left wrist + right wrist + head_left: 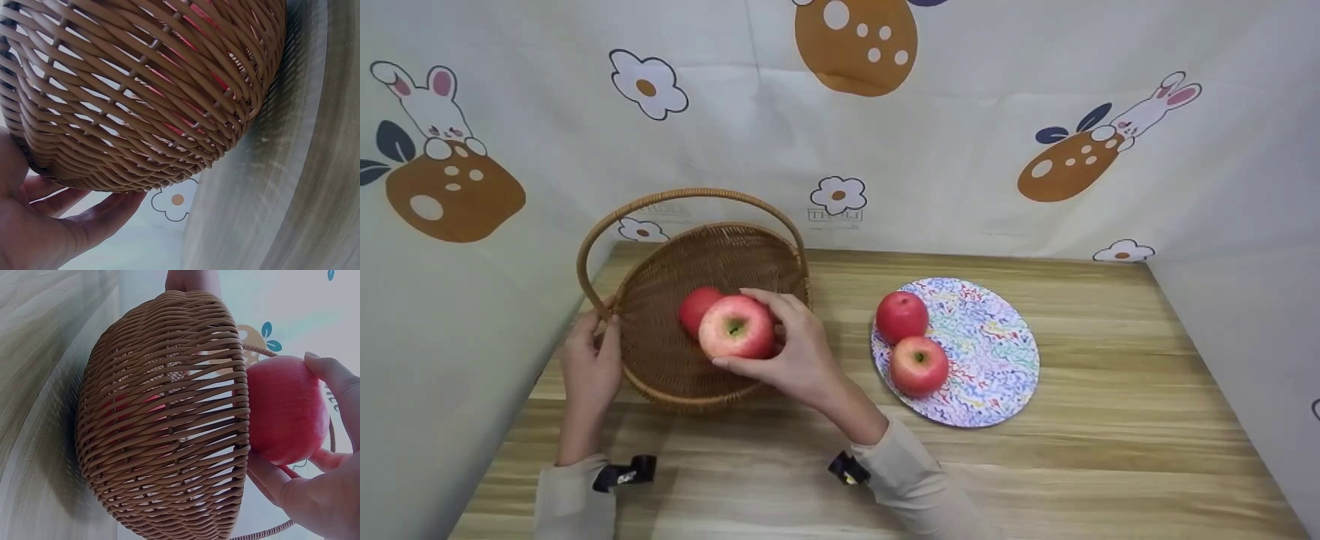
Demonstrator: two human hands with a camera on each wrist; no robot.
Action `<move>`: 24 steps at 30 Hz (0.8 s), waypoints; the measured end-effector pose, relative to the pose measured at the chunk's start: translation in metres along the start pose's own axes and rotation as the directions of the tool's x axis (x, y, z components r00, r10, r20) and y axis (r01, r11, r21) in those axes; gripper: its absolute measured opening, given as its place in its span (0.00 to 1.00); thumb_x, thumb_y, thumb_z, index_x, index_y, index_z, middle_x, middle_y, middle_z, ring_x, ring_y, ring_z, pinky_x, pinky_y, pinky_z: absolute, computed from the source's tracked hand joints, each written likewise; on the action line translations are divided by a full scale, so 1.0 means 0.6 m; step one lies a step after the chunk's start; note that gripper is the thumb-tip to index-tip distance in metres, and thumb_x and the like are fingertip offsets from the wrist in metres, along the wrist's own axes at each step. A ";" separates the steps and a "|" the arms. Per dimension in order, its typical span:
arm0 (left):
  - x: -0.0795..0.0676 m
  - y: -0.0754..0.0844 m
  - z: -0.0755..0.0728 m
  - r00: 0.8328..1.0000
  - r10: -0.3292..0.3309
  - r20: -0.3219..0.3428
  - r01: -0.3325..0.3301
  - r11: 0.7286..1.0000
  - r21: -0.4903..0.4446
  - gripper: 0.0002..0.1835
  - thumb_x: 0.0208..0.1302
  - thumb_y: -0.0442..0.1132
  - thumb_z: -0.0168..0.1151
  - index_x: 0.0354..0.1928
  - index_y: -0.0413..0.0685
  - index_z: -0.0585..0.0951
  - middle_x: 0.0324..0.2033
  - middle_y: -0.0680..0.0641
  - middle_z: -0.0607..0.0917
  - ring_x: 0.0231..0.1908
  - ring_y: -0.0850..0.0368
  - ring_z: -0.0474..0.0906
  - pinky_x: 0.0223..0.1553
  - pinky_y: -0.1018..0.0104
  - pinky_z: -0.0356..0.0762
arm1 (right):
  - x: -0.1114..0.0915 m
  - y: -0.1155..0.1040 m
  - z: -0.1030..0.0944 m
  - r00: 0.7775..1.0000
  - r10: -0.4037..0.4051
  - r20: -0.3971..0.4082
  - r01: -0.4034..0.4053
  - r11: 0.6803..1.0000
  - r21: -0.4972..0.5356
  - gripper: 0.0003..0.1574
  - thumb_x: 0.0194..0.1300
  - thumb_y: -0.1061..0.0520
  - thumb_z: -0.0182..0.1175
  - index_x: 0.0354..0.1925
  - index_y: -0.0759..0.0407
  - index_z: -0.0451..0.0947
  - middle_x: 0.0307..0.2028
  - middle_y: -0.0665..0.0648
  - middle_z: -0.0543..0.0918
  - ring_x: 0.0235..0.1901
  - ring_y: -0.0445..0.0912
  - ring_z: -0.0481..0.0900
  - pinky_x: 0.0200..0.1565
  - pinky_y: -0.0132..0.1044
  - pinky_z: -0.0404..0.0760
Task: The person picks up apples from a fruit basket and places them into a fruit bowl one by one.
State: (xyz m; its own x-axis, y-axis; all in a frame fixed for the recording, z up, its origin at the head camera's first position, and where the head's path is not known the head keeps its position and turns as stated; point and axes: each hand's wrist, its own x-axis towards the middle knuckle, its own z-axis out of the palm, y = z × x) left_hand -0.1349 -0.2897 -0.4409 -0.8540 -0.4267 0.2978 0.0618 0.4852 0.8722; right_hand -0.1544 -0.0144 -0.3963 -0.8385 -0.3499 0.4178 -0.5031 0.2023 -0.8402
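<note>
My left hand (592, 367) grips the rim of a brown wicker basket (660, 367) near the foot of its arched handle; in the left wrist view its fingers reach along the outer weave. Between thumb and fingers, my right hand (808, 356) holds a red apple (736, 327) over the basket's opening. The right wrist view shows this held apple (287, 410) at rim level. Beneath it, partly covered in the head view, another red apple (697, 306) lies inside the basket, its red showing through the weave.
Right of the basket, a round plate (990, 375) with a multicoloured squiggle pattern bears two apples, one plain red (901, 317) and one red-yellow (919, 366). Both lie at its left side on the wooden table (1110, 420). A printed curtain (960, 150) encloses the back and sides.
</note>
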 end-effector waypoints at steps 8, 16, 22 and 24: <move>-0.002 0.002 -0.001 1.000 -0.027 0.009 0.027 1.000 0.013 0.23 0.83 0.38 0.47 0.72 0.34 0.75 0.68 0.32 0.77 0.60 0.35 0.78 0.43 0.88 0.71 | -0.006 0.000 -0.008 1.000 -0.019 -0.017 0.018 0.999 -0.030 0.49 0.48 0.48 0.87 0.66 0.56 0.80 0.58 0.55 0.84 0.57 0.44 0.79 0.57 0.36 0.81; -0.003 0.003 -0.001 0.999 -0.035 0.009 0.035 0.999 0.021 0.23 0.83 0.37 0.47 0.72 0.35 0.75 0.68 0.32 0.77 0.59 0.31 0.79 0.42 0.88 0.72 | -0.010 0.002 -0.012 0.999 -0.008 -0.032 0.008 1.000 -0.014 0.49 0.47 0.50 0.87 0.65 0.57 0.80 0.57 0.55 0.84 0.56 0.46 0.80 0.56 0.37 0.83; -0.003 0.002 -0.001 0.999 -0.032 0.007 0.031 0.999 0.021 0.23 0.83 0.37 0.47 0.72 0.34 0.75 0.68 0.32 0.77 0.60 0.32 0.78 0.43 0.88 0.71 | -0.013 0.003 -0.015 0.999 0.003 -0.040 -0.002 0.999 0.032 0.48 0.48 0.51 0.87 0.65 0.58 0.80 0.57 0.57 0.83 0.55 0.46 0.81 0.54 0.35 0.84; -0.003 0.002 -0.001 1.000 -0.027 0.006 0.027 1.000 0.017 0.23 0.83 0.37 0.47 0.71 0.33 0.75 0.67 0.32 0.77 0.60 0.32 0.78 0.43 0.88 0.71 | -0.014 0.004 -0.016 0.999 0.007 -0.041 -0.005 0.999 0.048 0.47 0.48 0.51 0.87 0.65 0.59 0.80 0.57 0.57 0.83 0.55 0.47 0.81 0.54 0.36 0.85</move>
State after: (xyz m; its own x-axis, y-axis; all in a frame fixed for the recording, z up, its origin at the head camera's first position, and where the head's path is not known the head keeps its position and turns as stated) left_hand -0.1333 -0.2887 -0.4401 -0.8582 -0.4352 0.2720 0.0303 0.4861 0.8734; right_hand -0.1506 -0.0022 -0.3983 -0.8501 -0.3102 0.4255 -0.4879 0.1599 -0.8581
